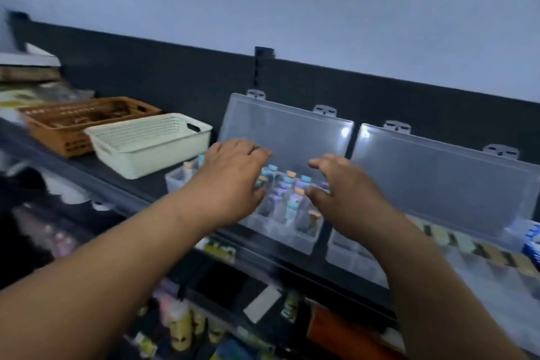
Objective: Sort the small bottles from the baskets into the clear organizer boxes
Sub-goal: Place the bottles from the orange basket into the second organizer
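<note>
A dark shelf [96,168] ran slantwise across the view, its left end lost behind blurred clutter and its right end cut off by the frame. Two clear organizer boxes stood side by side at its front edge, lids raised against the back panel. The right organizer box [350,260] held a row of tan and green items too smeared to name. The left organizer box [292,240] was largely covered by the hands. Toward the shelf's left end, a white basket [152,146] sat just beside a brown basket [67,131], whose contents could not be made out.

The left hand [230,181] hovered palm-down over the left box, fingers spread and loose, holding nothing visible. The right hand [344,187] hung beside it, fingers lightly bent, thumb apart, nothing seen in its grasp. Between them, small bottles [287,193] with blue, orange and lilac caps stood upright in the left box's compartments; others lay hidden beneath the palms.
</note>
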{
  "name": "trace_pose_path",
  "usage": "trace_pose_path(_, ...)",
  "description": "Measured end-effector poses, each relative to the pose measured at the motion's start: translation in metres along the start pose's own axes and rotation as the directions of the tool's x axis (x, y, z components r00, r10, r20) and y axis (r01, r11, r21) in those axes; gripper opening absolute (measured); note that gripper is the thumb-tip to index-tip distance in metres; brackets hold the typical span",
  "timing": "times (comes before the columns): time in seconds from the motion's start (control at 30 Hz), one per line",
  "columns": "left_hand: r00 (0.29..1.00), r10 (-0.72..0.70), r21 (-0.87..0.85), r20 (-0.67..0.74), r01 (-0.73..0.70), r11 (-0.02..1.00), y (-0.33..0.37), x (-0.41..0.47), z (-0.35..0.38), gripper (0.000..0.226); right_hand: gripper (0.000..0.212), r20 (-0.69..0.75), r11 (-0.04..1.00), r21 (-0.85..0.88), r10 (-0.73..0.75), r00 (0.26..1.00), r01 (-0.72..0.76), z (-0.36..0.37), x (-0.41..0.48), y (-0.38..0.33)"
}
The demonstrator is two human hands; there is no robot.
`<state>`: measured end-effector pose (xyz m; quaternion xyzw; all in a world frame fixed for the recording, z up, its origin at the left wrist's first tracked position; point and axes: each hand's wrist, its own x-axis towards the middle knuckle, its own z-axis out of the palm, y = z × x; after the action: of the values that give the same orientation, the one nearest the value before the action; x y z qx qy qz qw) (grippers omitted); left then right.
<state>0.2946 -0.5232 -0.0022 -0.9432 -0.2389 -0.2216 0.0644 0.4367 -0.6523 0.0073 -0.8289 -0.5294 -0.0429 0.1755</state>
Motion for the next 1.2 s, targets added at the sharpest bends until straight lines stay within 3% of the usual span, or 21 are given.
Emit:
trace_pose_path(0.27, 0.976, -0.217, 0.113, 0.027, 0.213, 0.97, -0.163, -0.091, -0.065, 0.064, 0.048, 0.042, 0.974, 0.104, -0.207, 0.977, 0.202, 0.044, 0.043, -0.176)
trace_pose_path(0.5, 0.937, -0.35, 0.112, -0.01, 0.349, 0.93, -0.257, -0.121, -0.095, 0.058, 0.051, 0.102, 0.944, 0.129, -0.318, 0.943, 0.304, 0.061, 0.095, -0.269)
trace_pose_path(0.83, 0.87, -0.487, 0.044, 0.075, 0.485, 0.873, -0.376, -0.085, -0.073, 0.057, 0.049, 0.146, 0.92, 0.178, -0.377, 0.915, 0.35, 0.105, 0.226, -0.323)
trace_pose_path(1.2, 0.842, -0.499, 0.024, 0.202, 0.506, 0.862, -0.481, 0.006, -0.023, 0.051, 0.05, 0.289, 0.938, 0.17, -0.339, 0.895, 0.301, 0.148, 0.359, -0.351)
